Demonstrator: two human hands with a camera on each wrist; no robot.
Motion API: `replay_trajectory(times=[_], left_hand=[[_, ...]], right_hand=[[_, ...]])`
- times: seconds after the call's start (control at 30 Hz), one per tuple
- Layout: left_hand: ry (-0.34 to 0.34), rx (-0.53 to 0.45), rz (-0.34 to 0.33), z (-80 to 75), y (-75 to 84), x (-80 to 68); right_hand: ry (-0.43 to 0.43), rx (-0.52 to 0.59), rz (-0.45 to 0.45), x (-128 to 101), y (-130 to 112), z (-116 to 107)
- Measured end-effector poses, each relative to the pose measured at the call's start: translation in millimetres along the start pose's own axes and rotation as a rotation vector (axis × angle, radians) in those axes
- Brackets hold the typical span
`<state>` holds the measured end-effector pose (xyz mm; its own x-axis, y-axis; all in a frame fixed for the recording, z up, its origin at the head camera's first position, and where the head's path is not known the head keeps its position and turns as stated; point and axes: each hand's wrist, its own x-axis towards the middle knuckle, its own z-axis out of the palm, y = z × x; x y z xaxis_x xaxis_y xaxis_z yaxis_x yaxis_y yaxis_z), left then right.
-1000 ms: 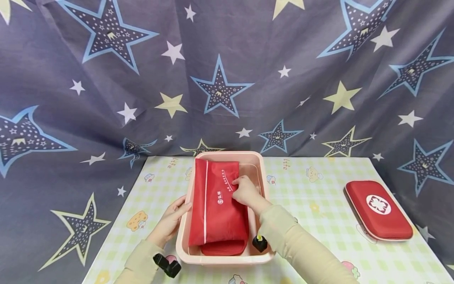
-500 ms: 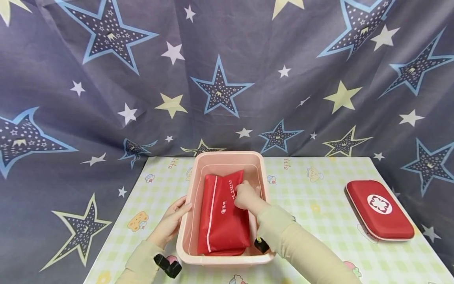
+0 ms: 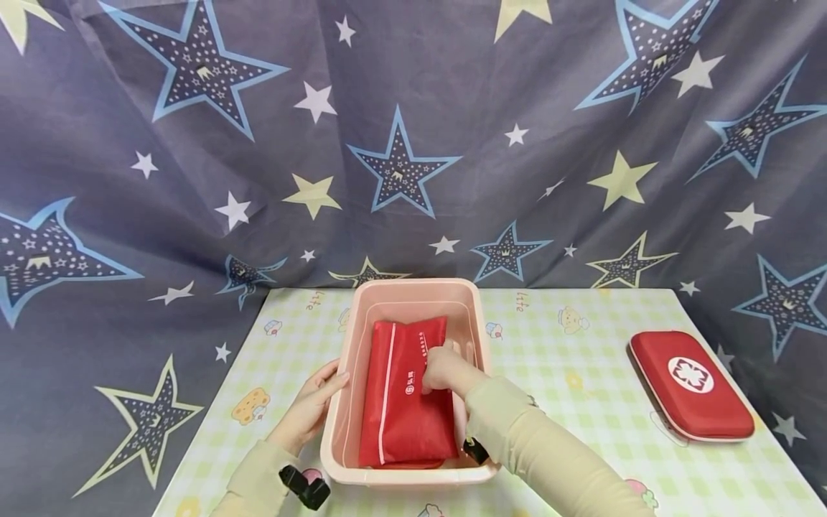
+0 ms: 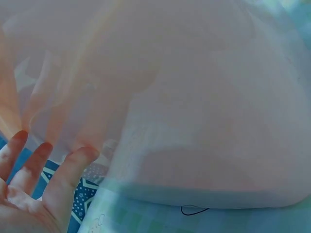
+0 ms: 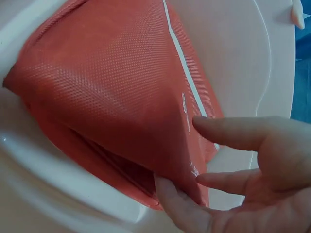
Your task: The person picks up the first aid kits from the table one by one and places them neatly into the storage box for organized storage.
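A red zip pouch (image 3: 407, 416) with a white stripe and lettering lies in a pink plastic bin (image 3: 452, 291), tilted slightly. My left hand (image 3: 310, 413) holds the bin's left side, thumb at the rim and fingertips (image 4: 90, 153) against the outer wall. At the pouch's right edge is my right hand (image 3: 449, 370), reaching into the bin. In the right wrist view its thumb (image 5: 206, 126) spreads apart near the logo, while two fingers (image 5: 180, 204) lie at the pouch edge. Another red item (image 3: 413, 464) shows beneath the pouch, mostly hidden.
A red hard zip case (image 3: 691, 384) with a white cross emblem sits at the table's right side. A pale green checked cloth (image 3: 543, 445) covers the table. Behind it hangs a dark star-patterned curtain (image 3: 452, 86).
The pouch has gone down into the bin and slid nearer its front, covering most of the red item below. My right hand followed it down and its thumb has spread. The left hand stayed put.
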<state>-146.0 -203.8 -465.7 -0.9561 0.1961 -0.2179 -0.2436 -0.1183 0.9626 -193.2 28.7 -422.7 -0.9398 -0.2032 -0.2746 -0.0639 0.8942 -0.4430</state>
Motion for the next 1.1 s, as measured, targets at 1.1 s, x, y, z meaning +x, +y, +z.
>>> replay_trajectory(times=[1.1], left_hand=[[-0.025, -0.034, 0.016, -5.5, -2.0, 3.4]], right_hand=[[-0.367, -0.332, 0.119, 8.9, -23.9, 37.4]])
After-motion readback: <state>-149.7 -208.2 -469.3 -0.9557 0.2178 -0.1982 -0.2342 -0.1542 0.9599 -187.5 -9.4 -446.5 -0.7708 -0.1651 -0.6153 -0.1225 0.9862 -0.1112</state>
